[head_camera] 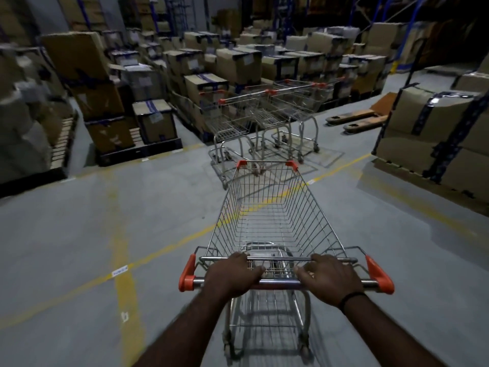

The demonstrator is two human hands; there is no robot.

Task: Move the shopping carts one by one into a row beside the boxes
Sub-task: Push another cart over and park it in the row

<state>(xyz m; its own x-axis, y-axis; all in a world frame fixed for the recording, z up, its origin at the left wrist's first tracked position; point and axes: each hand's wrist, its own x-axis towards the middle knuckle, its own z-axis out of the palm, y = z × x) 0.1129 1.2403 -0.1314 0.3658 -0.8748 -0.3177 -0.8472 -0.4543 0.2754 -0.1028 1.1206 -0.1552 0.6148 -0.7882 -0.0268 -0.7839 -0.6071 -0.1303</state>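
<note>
Left hand and right hand both wrapped over the handle bar of a wire shopping cart. Fingers curled over the top, thumbs toward the middle. The hands sit either side of the bar's centre, inside the orange end caps. This even spacing likely serves straight pushing and easy steering. Both forearms reach forward, nearly straight and roughly parallel. A dark wristband on the right wrist.

Cart basket empty. It stands on the grey warehouse floor, its front crossing a yellow floor line. Its nose points at the parked carts ahead, near them but not touching.

The parked carts, apparently three, stand side by side with their fronts against the stacked cardboard boxes. Judgement: the row is begun, and this cart needs to go in at one end of it. A pallet jack lies right of the row, which could limit room there.
</note>
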